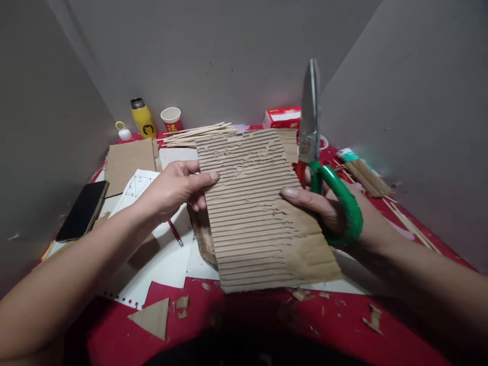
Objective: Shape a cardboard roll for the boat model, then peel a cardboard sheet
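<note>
A sheet of corrugated cardboard (247, 213), its ridges bared and torn in places, is held up above the table between my hands. My left hand (177, 185) pinches its left edge, thumb on the ridged face. At the right edge, the thumb of my right hand (324, 206) presses on the sheet. That same hand also carries scissors (310, 112) with green and red handles, blades pointing up and seemingly together. Behind the sheet's lower left, a brown rounded piece (206, 239) partly shows.
A phone (84, 211), white paper (168, 264) and a red pencil (176, 234) lie at left. Sticks (202, 133), a paper cup (171, 120), a yellow bottle (144, 119) and a red box (282, 118) stand along the back. A cardboard triangle (152, 319) and scraps lie in front.
</note>
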